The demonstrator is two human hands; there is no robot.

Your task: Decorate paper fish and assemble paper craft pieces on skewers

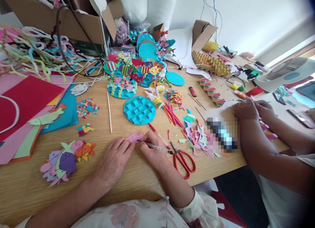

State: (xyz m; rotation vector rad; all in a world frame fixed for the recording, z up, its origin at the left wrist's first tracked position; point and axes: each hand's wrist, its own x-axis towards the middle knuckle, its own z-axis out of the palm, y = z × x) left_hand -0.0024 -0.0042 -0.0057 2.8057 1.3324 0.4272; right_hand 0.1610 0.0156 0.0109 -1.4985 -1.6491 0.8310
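Note:
A small pink paper fish [133, 138] with a dotted pattern lies on the table between my hands. The fingers of my left hand [113, 157] hold its left end down. My right hand [153, 149] grips a pen [157, 147], its dark tip touching the fish's right side. Just beyond, a red pen [158, 135] lies on the wood. Red-handled scissors [184, 160] rest right of my right wrist. A stack of coloured paper fish [65, 160] sits to my left. Ahead is a blue disc [139, 110] with curled paper scales.
Piles of paper scraps [197, 132], glue bottles [155, 100] and a wooden stick [109, 113] lie around. Coloured sheets [29, 100] cover the left side. Decorated fish discs [121, 86] stand behind. At right, a co-worker's hands [247, 109] work over the same table.

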